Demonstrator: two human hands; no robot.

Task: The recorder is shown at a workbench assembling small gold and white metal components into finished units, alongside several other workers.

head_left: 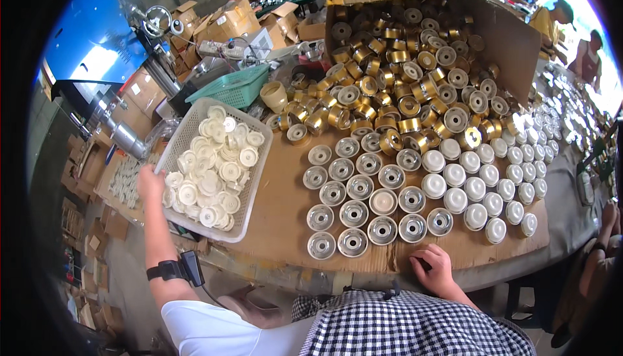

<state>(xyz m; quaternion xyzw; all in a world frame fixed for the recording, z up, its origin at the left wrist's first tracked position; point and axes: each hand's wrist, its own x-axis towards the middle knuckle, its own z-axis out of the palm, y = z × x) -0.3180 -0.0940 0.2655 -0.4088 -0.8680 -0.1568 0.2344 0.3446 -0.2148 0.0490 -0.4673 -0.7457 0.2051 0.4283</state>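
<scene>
My left hand (150, 184) is at the left rim of a white plastic basket (244, 225), its fingers closed on the edge. White plastic discs (209, 182) with raised centres are heaped in the basket. My right hand (433, 266) rests at the table's front edge, fingers curled in, with nothing seen in them. Just beyond it stand rows of silvery round cups (382, 229) with a centre hole, open side up. One cup among them holds a pale disc (383, 201). Right of these sit white domed caps (476, 216) in rows.
A large tipped cardboard box (519, 44) spills gold ring-shaped cups (409, 105) onto the cardboard-covered table (285, 190). A green basket (233, 86) stands behind the white one. At the left is a machine with a blue panel (84, 31). Other people (587, 61) sit at the far right.
</scene>
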